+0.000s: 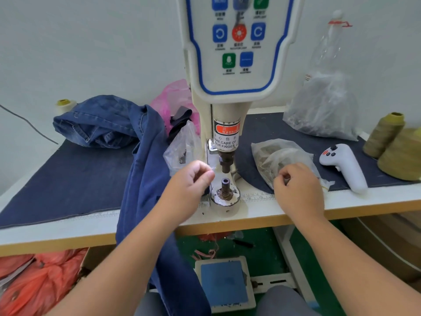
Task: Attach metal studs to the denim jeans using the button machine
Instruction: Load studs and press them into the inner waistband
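Two hands flank lower die point(225, 181), axis upright. Left hand point(192, 179) nearer, at 9 o'clock, fingers curled, pinch contents indiscernible. Right hand point(296, 183) at 3 o'clock, fingertips pinching in stud bag point(276, 156). Jeans point(145, 156) at 9 o'clock, off die.

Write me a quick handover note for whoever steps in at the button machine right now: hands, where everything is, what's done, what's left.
Left hand: fingers curled beside the lower die; whether it pinches a stud is too small to tell.
Right hand: fingers pinching at the clear bag of studs right of the machine.
Denim jeans: draped over the table edge, left of the die, not under the punch.
Done: no attached stud visible.
Left: load the die, position the denim, press.
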Demonstrator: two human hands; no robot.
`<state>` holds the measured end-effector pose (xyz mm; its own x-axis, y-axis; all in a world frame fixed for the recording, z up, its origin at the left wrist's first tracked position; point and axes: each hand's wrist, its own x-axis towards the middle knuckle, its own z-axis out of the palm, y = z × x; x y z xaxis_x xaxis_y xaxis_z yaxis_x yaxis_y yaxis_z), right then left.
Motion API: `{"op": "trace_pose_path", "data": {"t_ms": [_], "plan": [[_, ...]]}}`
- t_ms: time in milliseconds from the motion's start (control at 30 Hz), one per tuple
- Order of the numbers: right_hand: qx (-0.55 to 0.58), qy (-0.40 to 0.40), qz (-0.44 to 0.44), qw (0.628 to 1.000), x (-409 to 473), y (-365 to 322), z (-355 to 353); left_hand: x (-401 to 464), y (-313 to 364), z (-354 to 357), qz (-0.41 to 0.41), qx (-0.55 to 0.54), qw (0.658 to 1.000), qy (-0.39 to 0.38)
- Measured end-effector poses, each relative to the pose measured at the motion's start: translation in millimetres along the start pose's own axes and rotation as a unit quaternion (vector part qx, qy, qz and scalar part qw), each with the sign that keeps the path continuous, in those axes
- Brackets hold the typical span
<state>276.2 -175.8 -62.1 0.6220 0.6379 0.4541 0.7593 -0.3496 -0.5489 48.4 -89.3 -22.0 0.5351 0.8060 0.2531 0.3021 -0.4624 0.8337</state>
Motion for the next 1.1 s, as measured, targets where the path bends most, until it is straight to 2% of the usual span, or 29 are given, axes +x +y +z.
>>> {"op": "trace_pose_path", "data": {"t_ms": [233, 667, 1100], "plan": [[-0.001, -0.003, 0.006, 1.0, 0, -1, -1, -5, 6, 16, -0.013, -0.079, 0.997, -0.016], [-0.003, -0.005, 0.005, 1.0, 0, -2, -2, -6, 9, 25, -0.018, -0.139, 0.99, -0.002], [0.001, 0.001, -0.006, 1.0, 0, 1, -1, -5, 15, 22, -0.029, -0.148, 0.988, 0.029]]}}
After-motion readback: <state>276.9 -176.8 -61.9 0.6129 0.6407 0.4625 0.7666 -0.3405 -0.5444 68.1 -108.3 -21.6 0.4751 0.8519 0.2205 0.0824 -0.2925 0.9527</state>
